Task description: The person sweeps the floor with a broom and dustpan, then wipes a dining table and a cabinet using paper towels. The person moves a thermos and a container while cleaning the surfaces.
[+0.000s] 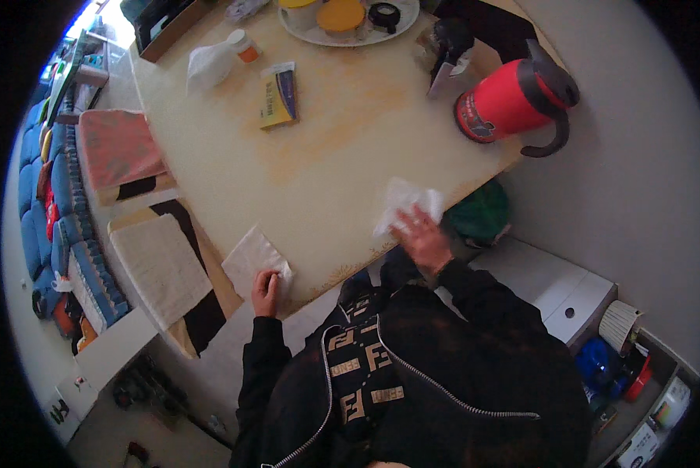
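My left hand [265, 292] rests at the table's near left edge, its fingers curled on the lower corner of a flat white paper tissue [253, 254]. Farther right, my right hand [425, 240] lies over a second, crumpled white tissue [411, 196] with its fingers apart; it is slightly blurred. Part of that tissue is hidden beneath the palm. Both tissues lie on a cream tabletop [326, 199] with brownish stains across its middle.
A red kettle [499, 108] stands at the right by the wall. Beyond lie a yellow and blue box [280, 96], a white-capped jar [245, 45], a plastic bag [208, 65] and a plate [321, 40] of lidded containers. Cushioned stools [162, 269] flank the left side.
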Demonstrator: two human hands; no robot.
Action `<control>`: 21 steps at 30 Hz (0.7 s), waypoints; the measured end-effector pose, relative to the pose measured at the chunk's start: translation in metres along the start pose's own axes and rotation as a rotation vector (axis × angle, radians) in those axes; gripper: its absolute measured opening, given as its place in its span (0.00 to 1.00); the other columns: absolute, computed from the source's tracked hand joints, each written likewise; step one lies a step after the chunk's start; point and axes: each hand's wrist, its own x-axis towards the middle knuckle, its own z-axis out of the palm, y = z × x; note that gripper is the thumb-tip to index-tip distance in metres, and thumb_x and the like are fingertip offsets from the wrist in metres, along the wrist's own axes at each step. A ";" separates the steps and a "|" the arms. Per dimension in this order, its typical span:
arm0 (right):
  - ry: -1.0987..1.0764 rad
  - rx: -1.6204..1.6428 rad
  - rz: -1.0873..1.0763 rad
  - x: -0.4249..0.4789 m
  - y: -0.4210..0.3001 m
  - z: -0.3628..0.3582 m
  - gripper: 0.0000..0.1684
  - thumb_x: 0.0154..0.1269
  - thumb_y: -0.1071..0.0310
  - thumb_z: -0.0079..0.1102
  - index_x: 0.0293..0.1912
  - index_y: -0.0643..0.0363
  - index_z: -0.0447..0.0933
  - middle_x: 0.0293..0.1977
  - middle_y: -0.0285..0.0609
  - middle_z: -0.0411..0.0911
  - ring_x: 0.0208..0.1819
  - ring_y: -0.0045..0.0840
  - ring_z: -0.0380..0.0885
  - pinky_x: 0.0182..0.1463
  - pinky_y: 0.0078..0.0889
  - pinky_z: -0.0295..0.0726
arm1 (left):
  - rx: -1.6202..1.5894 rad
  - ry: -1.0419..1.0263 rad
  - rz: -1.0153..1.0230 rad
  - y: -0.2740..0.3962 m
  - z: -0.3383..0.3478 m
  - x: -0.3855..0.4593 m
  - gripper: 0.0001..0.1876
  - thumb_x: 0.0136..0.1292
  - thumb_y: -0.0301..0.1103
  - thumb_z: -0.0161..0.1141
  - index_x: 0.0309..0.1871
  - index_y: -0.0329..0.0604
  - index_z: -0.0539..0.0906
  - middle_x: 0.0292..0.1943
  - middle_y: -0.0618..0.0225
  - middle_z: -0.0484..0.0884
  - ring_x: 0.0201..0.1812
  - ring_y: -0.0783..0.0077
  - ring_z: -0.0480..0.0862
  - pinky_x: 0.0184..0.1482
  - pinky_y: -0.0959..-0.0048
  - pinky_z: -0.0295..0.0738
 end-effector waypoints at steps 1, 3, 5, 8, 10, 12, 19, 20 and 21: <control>0.032 -0.019 0.080 -0.002 0.018 -0.006 0.19 0.55 0.67 0.46 0.48 0.54 0.68 0.57 0.43 0.57 0.59 0.44 0.54 0.61 0.43 0.51 | 0.019 0.006 -0.008 0.001 -0.001 0.000 0.06 0.57 0.28 0.49 0.33 0.38 0.75 0.31 0.68 0.72 0.36 0.76 0.72 0.41 0.80 0.65; 0.109 -0.171 0.210 -0.004 0.058 -0.021 0.21 0.57 0.65 0.44 0.52 0.52 0.65 0.59 0.42 0.55 0.59 0.43 0.53 0.59 0.42 0.54 | 0.030 0.013 -0.035 0.002 -0.001 0.000 0.05 0.56 0.28 0.50 0.33 0.38 0.75 0.31 0.68 0.71 0.35 0.76 0.72 0.40 0.80 0.65; 0.097 -0.164 0.252 0.003 0.082 -0.029 0.23 0.57 0.64 0.43 0.54 0.54 0.63 0.59 0.43 0.53 0.59 0.43 0.53 0.60 0.42 0.52 | 0.023 0.007 -0.066 0.003 0.000 0.003 0.05 0.55 0.27 0.51 0.32 0.38 0.76 0.30 0.68 0.71 0.35 0.75 0.72 0.40 0.80 0.65; 0.141 -0.170 0.315 0.034 0.105 -0.027 0.25 0.58 0.62 0.43 0.56 0.56 0.60 0.60 0.44 0.52 0.60 0.41 0.52 0.61 0.41 0.50 | 0.085 -0.009 0.000 0.009 0.001 0.004 0.04 0.54 0.27 0.51 0.33 0.39 0.76 0.31 0.68 0.72 0.35 0.76 0.72 0.39 0.79 0.66; 0.210 -0.173 0.364 0.069 0.116 -0.021 0.26 0.58 0.60 0.42 0.56 0.58 0.58 0.59 0.45 0.52 0.60 0.40 0.52 0.61 0.40 0.50 | 0.083 -0.007 0.035 -0.008 -0.002 0.007 0.04 0.55 0.27 0.52 0.33 0.39 0.76 0.30 0.68 0.72 0.35 0.76 0.72 0.39 0.80 0.67; 0.249 -0.199 0.368 0.108 0.128 -0.019 0.26 0.58 0.60 0.43 0.56 0.58 0.59 0.59 0.44 0.53 0.60 0.40 0.52 0.61 0.40 0.50 | 0.091 -0.011 0.042 -0.015 -0.002 0.013 0.04 0.55 0.27 0.52 0.33 0.39 0.76 0.30 0.68 0.72 0.34 0.77 0.72 0.38 0.80 0.67; 0.106 -0.059 0.075 0.138 0.055 0.007 0.27 0.55 0.61 0.46 0.55 0.58 0.60 0.59 0.45 0.53 0.60 0.39 0.52 0.62 0.40 0.50 | 0.190 0.261 0.054 0.030 0.015 0.010 0.05 0.56 0.29 0.50 0.32 0.40 0.76 0.27 0.69 0.73 0.29 0.76 0.74 0.34 0.79 0.68; 0.100 -0.023 0.052 0.134 0.049 0.003 0.27 0.55 0.61 0.46 0.55 0.58 0.60 0.59 0.45 0.53 0.60 0.39 0.52 0.62 0.40 0.50 | 0.276 0.363 0.115 0.042 0.018 0.013 0.05 0.57 0.29 0.50 0.32 0.40 0.76 0.26 0.68 0.73 0.29 0.75 0.74 0.33 0.78 0.69; 0.092 0.002 0.032 0.135 0.053 -0.004 0.27 0.55 0.61 0.46 0.55 0.58 0.60 0.59 0.45 0.53 0.60 0.39 0.52 0.62 0.39 0.50 | 0.354 0.425 0.140 0.042 0.022 0.023 0.05 0.57 0.30 0.49 0.32 0.41 0.76 0.25 0.67 0.73 0.29 0.72 0.75 0.33 0.76 0.69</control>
